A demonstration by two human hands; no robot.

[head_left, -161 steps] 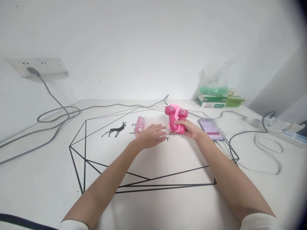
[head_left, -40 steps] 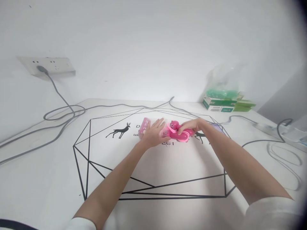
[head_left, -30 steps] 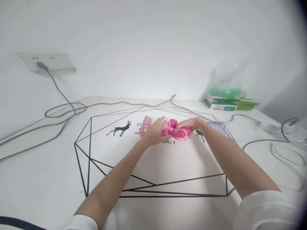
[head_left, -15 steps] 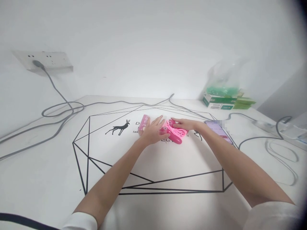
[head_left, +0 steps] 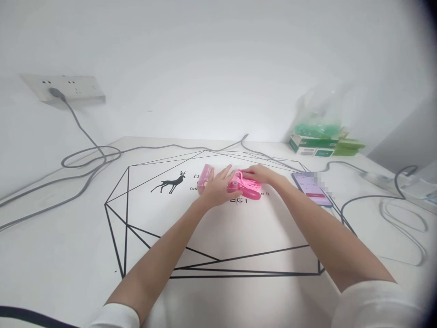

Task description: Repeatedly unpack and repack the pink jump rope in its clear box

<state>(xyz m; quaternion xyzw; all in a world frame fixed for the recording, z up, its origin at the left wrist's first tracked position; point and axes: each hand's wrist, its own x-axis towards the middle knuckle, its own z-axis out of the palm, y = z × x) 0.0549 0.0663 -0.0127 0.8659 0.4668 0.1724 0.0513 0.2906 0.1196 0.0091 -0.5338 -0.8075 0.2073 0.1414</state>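
A clear plastic box with a pink patterned end (head_left: 205,175) lies on the white table. My left hand (head_left: 218,187) spans it from above, fingers spread over the top and thumb along the near side, gripping it. At the box's right end is a pink jump rope (head_left: 249,183), its cord bundled in loops and a dark pink handle pointing right. My right hand (head_left: 258,174) closes on the far side of the bundle; its fingertips are partly hidden. How much of the rope sits inside the box I cannot tell.
To the right lies a phone (head_left: 312,189) with a lit screen. Green and white boxes (head_left: 316,143) under a plastic bag (head_left: 319,114) stand at the back right. A grey cable (head_left: 150,146) runs along the back from a wall socket (head_left: 83,89).
My right hand has closed further round the jump rope and shifted slightly left, bringing the bundle and handles closer together against the box end. My left hand stays on the box.
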